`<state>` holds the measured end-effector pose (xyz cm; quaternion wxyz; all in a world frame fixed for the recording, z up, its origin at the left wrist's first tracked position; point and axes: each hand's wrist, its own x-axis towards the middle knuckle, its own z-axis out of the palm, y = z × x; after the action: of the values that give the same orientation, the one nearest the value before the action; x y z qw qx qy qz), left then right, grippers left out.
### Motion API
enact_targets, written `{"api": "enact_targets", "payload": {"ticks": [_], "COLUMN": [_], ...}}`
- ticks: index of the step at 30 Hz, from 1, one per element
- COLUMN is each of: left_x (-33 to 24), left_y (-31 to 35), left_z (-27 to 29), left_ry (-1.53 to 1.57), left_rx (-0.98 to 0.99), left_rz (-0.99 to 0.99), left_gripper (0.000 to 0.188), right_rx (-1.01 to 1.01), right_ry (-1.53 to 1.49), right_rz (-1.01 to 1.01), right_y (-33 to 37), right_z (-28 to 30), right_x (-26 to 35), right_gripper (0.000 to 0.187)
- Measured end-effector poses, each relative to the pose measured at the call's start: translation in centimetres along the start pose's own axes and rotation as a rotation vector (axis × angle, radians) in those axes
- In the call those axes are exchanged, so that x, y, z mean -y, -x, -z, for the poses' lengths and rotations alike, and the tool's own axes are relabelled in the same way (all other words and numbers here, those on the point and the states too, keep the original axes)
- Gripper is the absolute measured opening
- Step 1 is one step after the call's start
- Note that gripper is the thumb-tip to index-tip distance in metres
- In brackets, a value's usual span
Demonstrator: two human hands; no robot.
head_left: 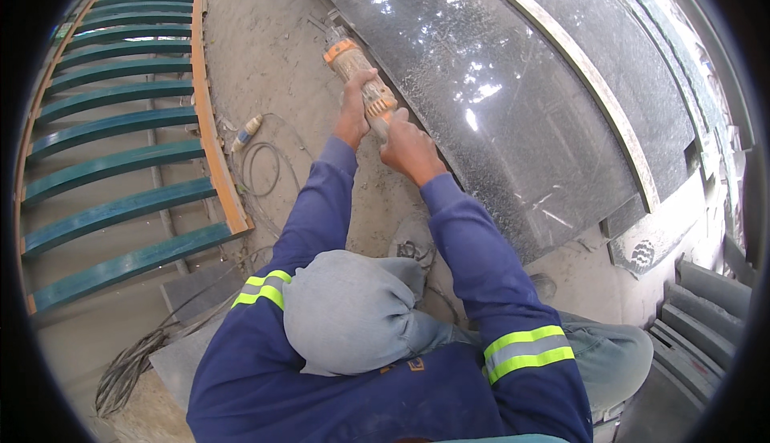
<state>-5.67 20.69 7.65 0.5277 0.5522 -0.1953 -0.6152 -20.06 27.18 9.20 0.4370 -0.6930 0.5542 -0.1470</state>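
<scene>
Both of my hands are wrapped round a dusty hand-held grinder (353,61) with orange bands on its grey body. My left hand (355,107) grips the middle of the body from its left side. Lower down, toward the rear end, my right hand (411,150) closes over it. The grinder's head points away from me, by the long near edge of a dark, glossy stone slab (513,162). Its working end is small and hard to make out. White dust and wet-looking streaks cover parts of the slab.
On the left lies a long rack of green slats with an orange rail (210,114). A cable connector (247,132) and looped cord rest on the dusty floor; bundled cables (128,371) lie lower left. A pale strip (581,66) crosses the slabs. Stone pieces (698,323) stack at right.
</scene>
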Motion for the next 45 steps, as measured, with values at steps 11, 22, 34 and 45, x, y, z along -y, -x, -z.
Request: {"api": "enact_targets", "payload": {"ticks": [11,22,34,45], "left_x": [0.2,-2.6,0.6,-0.6], "left_y": [-0.1,-3.4,2.4,-2.3], "left_z": [0.2,0.2,-0.5,0.8], "left_ry": [0.017,0.062,0.018,0.031], "left_rx": [-0.014,-0.022,-0.021,0.015], "left_rz": [-0.026,0.059,0.012,-0.007], "left_gripper": [0.036,0.031,0.035,0.037], "right_rx": [0.016,0.022,0.008,0.042], "right_ry": [0.005,0.046,0.004,0.006], "right_rz": [0.015,-0.020,0.014,-0.009], "right_y": [-0.2,-4.9,2.0,-2.4], "right_z": [0.2,0.4,0.1,0.1], "right_x": [0.1,1.6,-0.4,0.4], "right_gripper": [0.038,0.050,0.041,0.044]}}
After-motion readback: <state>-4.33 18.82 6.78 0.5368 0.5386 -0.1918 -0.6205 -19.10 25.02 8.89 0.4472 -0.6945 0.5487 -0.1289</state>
